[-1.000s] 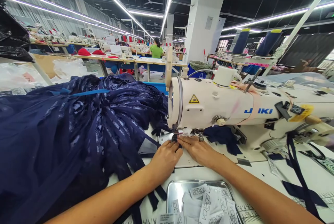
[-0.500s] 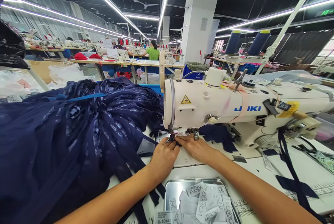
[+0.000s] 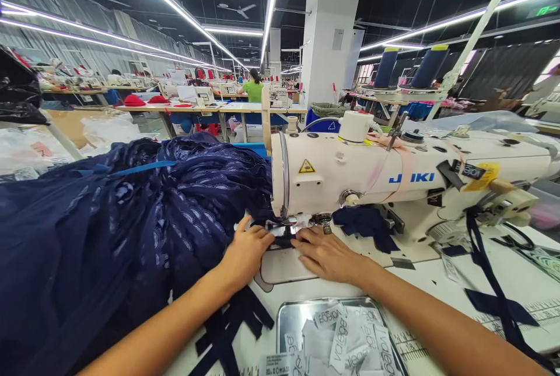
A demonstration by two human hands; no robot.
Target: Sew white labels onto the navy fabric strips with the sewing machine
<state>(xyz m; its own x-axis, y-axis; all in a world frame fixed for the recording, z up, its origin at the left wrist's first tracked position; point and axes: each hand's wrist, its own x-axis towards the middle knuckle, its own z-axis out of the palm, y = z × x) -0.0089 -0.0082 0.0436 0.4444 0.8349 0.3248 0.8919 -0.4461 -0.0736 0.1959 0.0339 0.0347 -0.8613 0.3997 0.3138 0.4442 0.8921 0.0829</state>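
Observation:
My left hand [image 3: 245,254] is closed on navy fabric, left of the sewing machine's [image 3: 332,171] needle area. A small whitish piece [image 3: 245,221] shows by its raised thumb; I cannot tell what it is. A short stretch of navy fabric [image 3: 285,242] runs between my hands, by the presser foot [image 3: 289,227]. From the right, my right hand [image 3: 329,254] pinches that fabric with curled fingers near the foot. A large heap of navy lace garments [image 3: 175,195] lies left of the machine, and its straps [image 3: 231,329] hang below my left wrist.
In front of the machine stands a metal tray [image 3: 280,313] holding several printed white labels [image 3: 339,338]. Navy scraps [image 3: 365,227] lie under the machine arm. Scissors [image 3: 516,236] and a measuring tape [image 3: 545,317] are at the right. Thread cones [image 3: 431,66] stand behind.
My left hand has moved left, away from the needle, drawing fabric with it. My right hand has shifted slightly, its fingers more spread. The straps beneath my left arm have moved.

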